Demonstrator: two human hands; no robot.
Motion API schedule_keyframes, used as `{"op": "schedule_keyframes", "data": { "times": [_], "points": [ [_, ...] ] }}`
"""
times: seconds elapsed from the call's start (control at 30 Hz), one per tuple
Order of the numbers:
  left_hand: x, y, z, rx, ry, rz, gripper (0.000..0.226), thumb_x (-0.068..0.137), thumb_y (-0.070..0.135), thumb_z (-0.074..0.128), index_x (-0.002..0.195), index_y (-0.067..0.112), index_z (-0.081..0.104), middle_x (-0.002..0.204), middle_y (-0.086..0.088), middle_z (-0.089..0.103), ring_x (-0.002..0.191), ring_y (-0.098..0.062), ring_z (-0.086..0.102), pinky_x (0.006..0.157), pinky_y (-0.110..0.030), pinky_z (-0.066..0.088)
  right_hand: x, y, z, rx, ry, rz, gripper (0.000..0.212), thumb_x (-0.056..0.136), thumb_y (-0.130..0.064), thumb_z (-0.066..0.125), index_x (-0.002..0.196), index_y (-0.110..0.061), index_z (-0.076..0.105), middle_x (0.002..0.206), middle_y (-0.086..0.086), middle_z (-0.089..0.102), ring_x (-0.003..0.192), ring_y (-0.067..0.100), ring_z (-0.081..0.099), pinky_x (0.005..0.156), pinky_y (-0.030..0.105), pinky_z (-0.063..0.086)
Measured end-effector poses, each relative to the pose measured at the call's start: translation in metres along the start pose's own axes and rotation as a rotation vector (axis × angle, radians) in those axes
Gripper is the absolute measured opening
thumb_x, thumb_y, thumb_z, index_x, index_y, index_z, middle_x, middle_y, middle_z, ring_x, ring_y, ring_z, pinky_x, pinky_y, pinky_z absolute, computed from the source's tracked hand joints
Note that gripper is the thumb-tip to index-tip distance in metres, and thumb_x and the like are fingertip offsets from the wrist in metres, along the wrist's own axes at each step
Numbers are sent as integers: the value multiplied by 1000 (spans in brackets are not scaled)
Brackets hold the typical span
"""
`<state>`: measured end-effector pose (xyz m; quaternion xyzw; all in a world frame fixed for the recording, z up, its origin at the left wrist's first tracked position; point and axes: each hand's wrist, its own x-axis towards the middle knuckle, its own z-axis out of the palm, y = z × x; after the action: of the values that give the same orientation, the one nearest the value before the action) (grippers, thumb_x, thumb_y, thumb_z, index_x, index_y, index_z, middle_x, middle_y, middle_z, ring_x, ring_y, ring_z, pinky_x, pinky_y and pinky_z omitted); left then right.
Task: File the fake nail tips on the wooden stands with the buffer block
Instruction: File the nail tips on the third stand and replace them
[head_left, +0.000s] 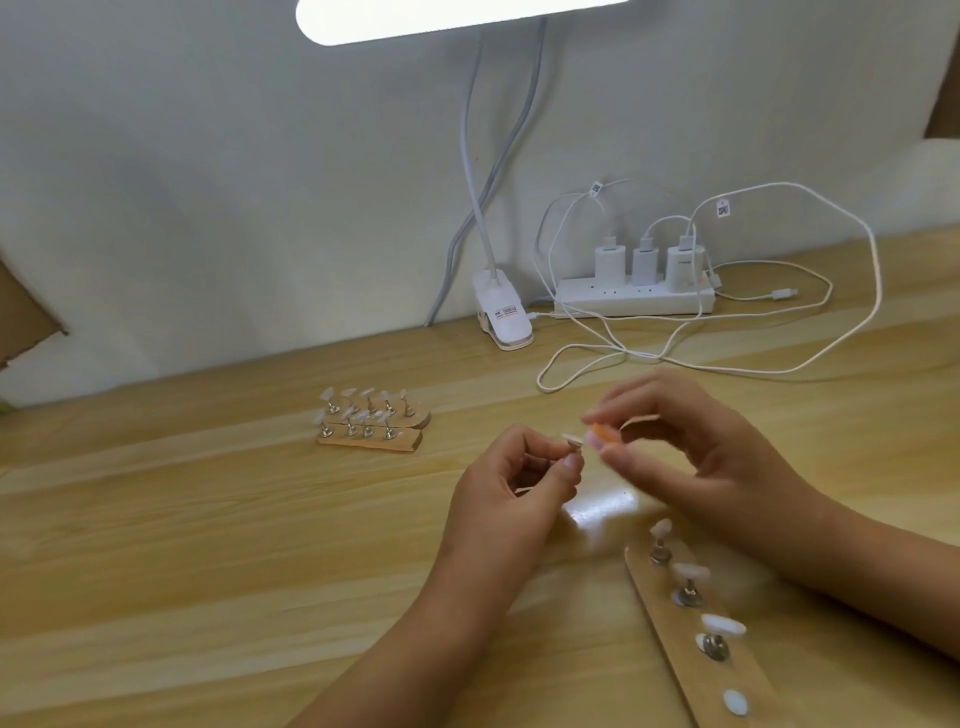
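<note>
Over the wooden table (208, 519) the left hand (511, 483) pinches a tiny nail (573, 439), the right hand (691, 447) pinches the orange block (605, 434) beside it, and hard rubbing could knock the nail loose.

A light wood-grain counter (208, 545) runs back to a plain whitish wall (208, 182), with a piece of brown cardboard (26, 312) at the left edge and another brown patch (943, 67) at the top right corner. A lit white lamp head (457, 18) glows at the top, its gooseneck curving down to a white clamp base (501, 317) on the counter beside a grey cable (452, 249) along the wall. Right of the clamp lies a white power strip (634, 301) with three white chargers (644, 262) plugged in, and white charging cables (831, 291) loop loosely over the counter.
</note>
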<state>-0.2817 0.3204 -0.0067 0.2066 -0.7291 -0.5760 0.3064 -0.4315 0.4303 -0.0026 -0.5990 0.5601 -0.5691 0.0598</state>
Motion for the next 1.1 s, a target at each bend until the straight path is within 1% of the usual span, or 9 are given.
{"op": "schedule_keyframes", "data": {
  "times": [0.13,0.23,0.37,0.5,0.63,0.8,0.93,1.03,1.1],
  "points": [
    [0,-2,0,-8,6,9,14,89,16,70,78,22,66,75,5,68,76,-8,64,81,-30,53,0,0,1,73,22,94,22,85,-34,69,102,-20,69,104,-1,63,99,16,66,91,30,55],
    [1,-4,0,-6,-8,14,11,89,16,70,80,20,66,77,4,69,77,-8,64,81,-31,54,-1,0,2,7,-16,-8,20,89,-30,69,105,-17,68,107,1,61,102,18,65,89,23,54],
    [1,-4,1,8,-15,15,12,89,17,71,79,22,66,75,6,68,75,-6,64,75,-22,51,1,-1,-1,-21,10,7,21,90,-28,68,106,-15,69,108,3,60,103,18,64,92,28,54],
    [0,-2,1,31,-30,24,13,89,18,70,77,21,66,75,6,67,74,-6,63,72,-22,50,0,-5,1,-70,-44,-8,22,88,-24,69,107,-14,71,109,1,59,106,19,62,92,31,54],
    [0,0,0,35,-35,39,11,88,21,71,82,13,66,72,8,66,71,-4,60,68,-18,48,0,-3,1,-154,-54,-72,20,91,-26,70,108,-17,71,109,-1,59,107,19,60,91,27,51],
    [-1,0,0,36,-34,41,11,88,19,71,80,13,67,72,3,65,71,-5,58,69,-19,46,-1,-3,1,-125,-50,-60,21,88,-30,70,107,-19,71,110,-2,58,110,20,59,94,28,49],
    [0,-1,0,32,-30,32,12,88,17,71,78,14,66,67,8,63,67,-5,57,65,-16,44,0,-2,0,35,-39,77,24,87,-33,70,107,-20,72,108,-3,60,109,21,62,96,36,52],
    [0,-1,0,39,-35,29,16,88,20,72,74,24,66,67,11,63,68,-4,57,65,-15,44,-2,-2,2,84,-87,44,21,89,-29,71,108,-18,71,110,-2,59,108,20,62,88,23,53],
    [-1,0,0,39,-34,28,14,88,21,72,75,22,66,69,10,64,70,-5,58,68,-17,45,-2,-1,1,139,-88,111,23,85,-26,71,107,-21,72,110,-1,63,107,17,63,89,24,53]
  ]
}}
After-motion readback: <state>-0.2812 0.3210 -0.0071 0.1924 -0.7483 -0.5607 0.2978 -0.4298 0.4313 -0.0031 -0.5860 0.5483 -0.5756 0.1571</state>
